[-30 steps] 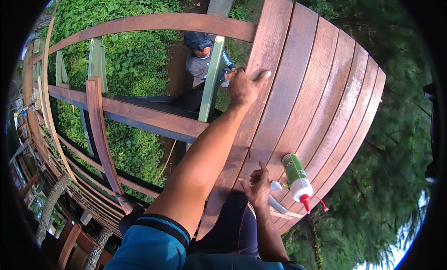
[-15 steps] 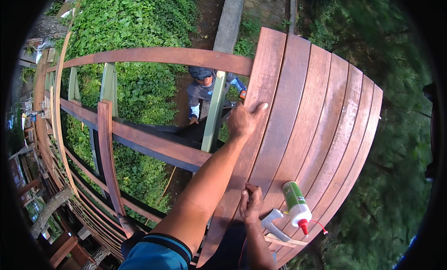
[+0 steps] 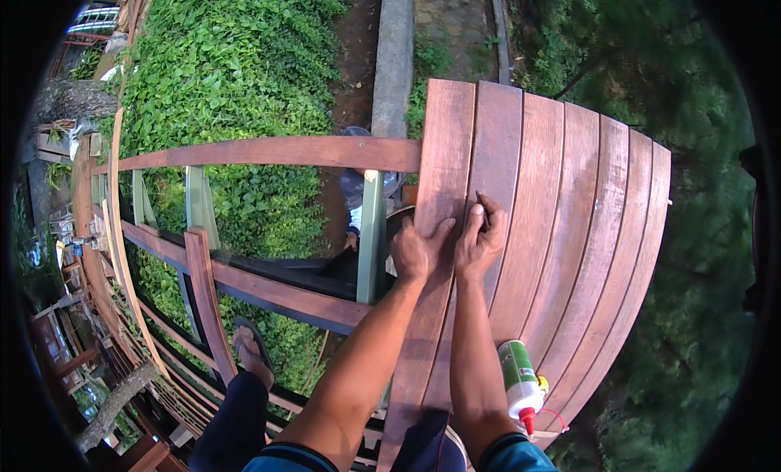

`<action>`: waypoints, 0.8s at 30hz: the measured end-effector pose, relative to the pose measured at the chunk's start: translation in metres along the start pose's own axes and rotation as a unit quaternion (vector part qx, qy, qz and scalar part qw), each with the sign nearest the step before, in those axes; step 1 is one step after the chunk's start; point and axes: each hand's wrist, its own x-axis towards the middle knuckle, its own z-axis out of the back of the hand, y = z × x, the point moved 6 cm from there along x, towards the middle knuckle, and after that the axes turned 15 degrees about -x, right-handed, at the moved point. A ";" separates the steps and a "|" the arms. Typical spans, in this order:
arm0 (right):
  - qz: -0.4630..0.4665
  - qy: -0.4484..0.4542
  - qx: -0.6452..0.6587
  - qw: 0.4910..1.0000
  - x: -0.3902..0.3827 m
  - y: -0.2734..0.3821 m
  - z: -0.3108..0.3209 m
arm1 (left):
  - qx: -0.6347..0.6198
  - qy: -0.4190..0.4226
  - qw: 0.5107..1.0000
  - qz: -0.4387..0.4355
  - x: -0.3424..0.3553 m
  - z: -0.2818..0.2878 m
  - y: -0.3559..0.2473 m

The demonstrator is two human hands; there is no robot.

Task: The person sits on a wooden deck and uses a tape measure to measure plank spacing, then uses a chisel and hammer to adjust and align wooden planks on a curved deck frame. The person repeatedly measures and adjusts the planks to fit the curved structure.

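Note:
Reddish-brown planks lie side by side as a curved deck. My left hand (image 3: pixel 416 251) grips the left edge of the leftmost plank (image 3: pixel 447 130), its thumb on top and its other fingers partly hidden. Close beside it, my right hand (image 3: pixel 480 242) is closed around a thin, dark, pencil-like piece (image 3: pixel 486 216), whose exact kind I cannot make out. Its fingertips are over the second plank (image 3: pixel 498 138), near the seam. By my right forearm lies a green-and-white glue bottle (image 3: pixel 518 370) with a red nozzle, tilted toward me.
Left of the deck, an open frame has wooden rails (image 3: pixel 285 151) and a green post (image 3: pixel 371 236). A co-worker's sleeve (image 3: pixel 354 218) shows below it. My sandaled foot (image 3: pixel 252 354) is beside a loose upright board (image 3: pixel 207 297). Dense greenery (image 3: pixel 236 57) lies beneath.
My right hand has moved up from near the bottle to beside my left hand. The view has shifted, and the co-worker below is now more hidden behind the frame.

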 end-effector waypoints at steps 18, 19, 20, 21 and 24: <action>0.138 -0.003 -0.214 0.967 0.050 0.026 -0.032 | -0.302 0.198 0.932 0.029 0.012 -0.017 0.017; 0.137 -0.001 -0.214 0.967 0.051 0.026 -0.032 | -0.309 0.206 0.928 0.037 0.014 -0.018 0.017; 0.134 0.001 -0.217 0.967 0.051 0.026 -0.032 | -0.323 0.219 0.919 0.050 0.014 -0.018 0.018; 0.135 0.002 -0.218 0.966 0.052 0.027 -0.032 | -0.305 0.214 0.927 0.046 0.015 -0.016 0.018; 0.122 0.011 -0.213 0.969 0.052 0.027 -0.031 | -0.277 0.206 0.938 0.044 0.016 -0.012 0.019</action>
